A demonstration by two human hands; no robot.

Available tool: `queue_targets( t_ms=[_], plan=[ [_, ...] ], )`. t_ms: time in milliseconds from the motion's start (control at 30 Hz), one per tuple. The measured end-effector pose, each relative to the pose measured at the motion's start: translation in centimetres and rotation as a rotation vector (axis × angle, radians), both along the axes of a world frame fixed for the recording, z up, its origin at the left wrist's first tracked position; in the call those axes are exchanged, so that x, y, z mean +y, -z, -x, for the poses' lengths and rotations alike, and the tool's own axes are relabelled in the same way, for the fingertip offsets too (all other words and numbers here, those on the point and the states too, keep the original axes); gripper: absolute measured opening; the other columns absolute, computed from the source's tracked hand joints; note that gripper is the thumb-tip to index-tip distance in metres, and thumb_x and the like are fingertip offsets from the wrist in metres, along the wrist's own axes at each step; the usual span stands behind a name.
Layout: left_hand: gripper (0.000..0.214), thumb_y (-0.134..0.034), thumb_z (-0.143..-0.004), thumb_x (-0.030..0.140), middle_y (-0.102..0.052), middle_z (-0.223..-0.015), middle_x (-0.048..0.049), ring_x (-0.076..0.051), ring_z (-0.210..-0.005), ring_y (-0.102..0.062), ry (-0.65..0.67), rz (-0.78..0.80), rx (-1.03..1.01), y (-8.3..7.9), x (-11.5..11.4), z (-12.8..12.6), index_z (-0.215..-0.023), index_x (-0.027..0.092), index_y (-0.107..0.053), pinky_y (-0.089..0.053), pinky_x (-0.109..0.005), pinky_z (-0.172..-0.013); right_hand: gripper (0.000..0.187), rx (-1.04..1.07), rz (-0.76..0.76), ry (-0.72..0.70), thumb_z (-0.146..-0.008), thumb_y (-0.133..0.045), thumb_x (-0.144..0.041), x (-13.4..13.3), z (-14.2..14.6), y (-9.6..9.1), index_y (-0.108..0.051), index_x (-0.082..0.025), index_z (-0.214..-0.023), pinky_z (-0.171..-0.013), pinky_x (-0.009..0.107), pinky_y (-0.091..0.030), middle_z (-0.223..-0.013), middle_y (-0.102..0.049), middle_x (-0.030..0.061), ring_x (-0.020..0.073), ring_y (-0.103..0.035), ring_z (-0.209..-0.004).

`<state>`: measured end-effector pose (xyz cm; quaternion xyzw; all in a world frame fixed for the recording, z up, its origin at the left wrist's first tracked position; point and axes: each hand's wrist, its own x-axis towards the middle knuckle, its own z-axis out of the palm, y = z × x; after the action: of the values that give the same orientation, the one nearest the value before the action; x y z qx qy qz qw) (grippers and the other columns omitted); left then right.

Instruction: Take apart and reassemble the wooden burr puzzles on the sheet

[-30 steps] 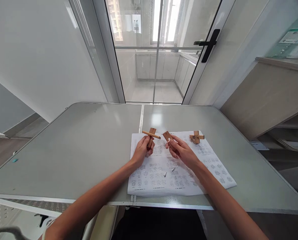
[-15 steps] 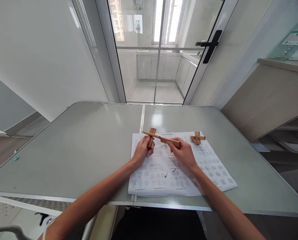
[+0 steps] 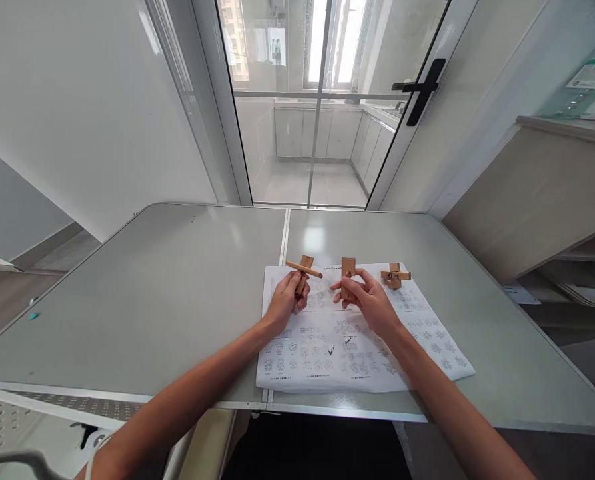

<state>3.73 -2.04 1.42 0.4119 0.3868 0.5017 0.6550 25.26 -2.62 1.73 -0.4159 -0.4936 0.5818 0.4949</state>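
Note:
My left hand (image 3: 291, 297) is closed on two crossed wooden puzzle pieces (image 3: 304, 268), one tilted upright and a thinner one lying across it. In my right hand (image 3: 366, 293), fingers and thumb pinch a flat wooden puzzle piece (image 3: 348, 268), held upright with a small dark mark or hole near its middle. Both hands are over a large printed sheet (image 3: 322, 333) covered in small diagrams, with two handwritten check marks. Several wooden pieces joined in a cross (image 3: 396, 275) rest on the sheet's far right part, beyond my right hand.
The grey-green table (image 3: 177, 300) has a seam down its middle and a metal edge. A small teal bit (image 3: 33, 316) lies near its left edge. Behind stands a glass door with a black handle (image 3: 426, 92). Shelves (image 3: 567, 267) with papers are on the right.
My right hand has turned its wooden piece from lying slanted beside the left hand's pieces to upright, and moved it away to the right. My left hand stays almost still.

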Motion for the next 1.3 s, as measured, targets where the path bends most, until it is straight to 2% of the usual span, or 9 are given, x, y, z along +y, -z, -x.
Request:
queue_targets(
  t_ms=[67, 133, 233, 333, 533, 800, 1033, 1167, 1300],
  plan=[
    [0.039, -0.063, -0.095, 0.056, -0.051, -0.065, 0.0055, -0.005, -0.043, -0.036, 0.003, -0.001, 0.009, -0.11, -0.05, 0.01, -0.096, 0.018, -0.055, -0.03, -0.02, -0.045, 0.043, 0.029, 0.014, -0.083, -0.092, -0.07, -0.06, -0.17, 0.22, -0.01, -0.054, -0.025, -0.112, -0.051, 0.028, -0.048, -0.087, -0.076, 0.002, 0.0147, -0.064, -0.053],
    [0.038, -0.062, -0.095, 0.056, -0.05, -0.065, 0.0056, -0.005, -0.043, -0.036, 0.009, -0.006, 0.011, -0.24, -0.12, 0.02, -0.096, 0.019, -0.055, -0.03, -0.02, -0.045, 0.042, 0.035, 0.007, -0.134, -0.095, -0.066, -0.061, -0.35, 0.45, -0.01, -0.052, -0.026, -0.113, -0.048, 0.027, -0.043, -0.08, -0.071, -0.0017, 0.0114, -0.055, -0.046],
    [0.038, -0.062, -0.095, 0.056, -0.051, -0.065, 0.0055, -0.005, -0.043, -0.037, 0.029, -0.011, -0.001, -0.36, -0.24, -0.04, -0.096, 0.019, -0.055, -0.03, -0.02, -0.046, 0.039, 0.005, -0.041, -0.147, -0.098, -0.063, -0.06, -0.5, 0.68, 0.04, -0.056, -0.025, -0.113, -0.052, 0.028, -0.042, -0.079, -0.067, -0.0028, 0.0096, -0.048, -0.048],
    [0.039, -0.063, -0.095, 0.057, -0.052, -0.066, 0.0052, -0.005, -0.044, -0.039, 0.081, -0.006, -0.025, -0.28, -0.4, -0.16, -0.096, 0.018, -0.054, -0.031, -0.02, -0.046, 0.039, -0.013, -0.095, -0.163, -0.101, -0.059, -0.058, -0.61, 0.76, -0.05, -0.061, -0.026, -0.123, -0.055, 0.029, -0.042, -0.083, -0.061, -0.0021, 0.01, -0.045, -0.053],
    [0.036, -0.061, -0.096, 0.054, -0.048, -0.063, 0.0066, -0.006, -0.043, -0.035, 0.188, 0.009, -0.084, 0.03, -0.71, -0.42, -0.097, 0.018, -0.054, -0.031, -0.019, -0.045, 0.04, -0.019, -0.166, -0.302, -0.107, -0.052, -0.049, -0.98, 0.53, -0.66, -0.06, -0.026, -0.138, -0.067, 0.033, -0.044, -0.082, -0.054, -0.0012, 0.0133, -0.045, -0.063],
    [0.033, -0.057, -0.099, 0.051, -0.041, -0.065, 0.0075, -0.005, -0.045, -0.029, 0.28, 0.047, -0.061, -0.08, -0.82, -0.21, -0.093, 0.019, -0.051, -0.033, -0.019, -0.046, 0.042, -0.016, -0.215, -0.395, -0.109, -0.05, -0.047, -0.86, 0.24, -0.25, -0.057, -0.025, -0.144, -0.07, 0.035, -0.044, -0.081, -0.059, 0.0002, 0.0141, -0.047, -0.064],
    [0.034, -0.058, -0.1, 0.052, -0.038, -0.064, 0.008, -0.006, -0.047, -0.026, 0.321, 0.045, -0.035, -0.48, -0.88, -0.2, -0.098, 0.019, -0.053, -0.03, -0.019, -0.046, 0.038, -0.003, -0.147, -0.367, -0.102, -0.064, -0.047, -1.0, 0.33, -0.52, -0.053, -0.026, -0.132, -0.062, 0.032, -0.045, -0.088, -0.067, 0.0013, 0.013, -0.052, -0.062],
    [0.036, -0.059, -0.098, 0.054, -0.03, -0.06, 0.0098, -0.006, -0.047, -0.02, 0.353, 0.074, -0.067, -0.58, -0.79, -0.13, -0.092, 0.019, -0.053, -0.028, -0.019, -0.046, 0.035, 0.022, -0.127, -0.332, -0.101, -0.065, -0.049, -0.89, 0.38, -0.3, -0.051, -0.027, -0.124, -0.06, 0.031, -0.045, -0.087, -0.068, 0.0, 0.0124, -0.054, -0.059],
    [0.039, -0.06, -0.096, 0.054, -0.026, -0.059, 0.0098, -0.007, -0.048, -0.017, 0.395, 0.085, -0.091, -0.74, -0.7, -0.04, -0.082, 0.018, -0.052, -0.027, -0.02, -0.047, 0.035, 0.024, -0.121, -0.356, -0.1, -0.066, -0.05, -0.75, 0.41, -0.16, -0.051, -0.026, -0.121, -0.062, 0.032, -0.047, -0.089, -0.068, 0.0007, 0.0137, -0.057, -0.063]
  ],
)
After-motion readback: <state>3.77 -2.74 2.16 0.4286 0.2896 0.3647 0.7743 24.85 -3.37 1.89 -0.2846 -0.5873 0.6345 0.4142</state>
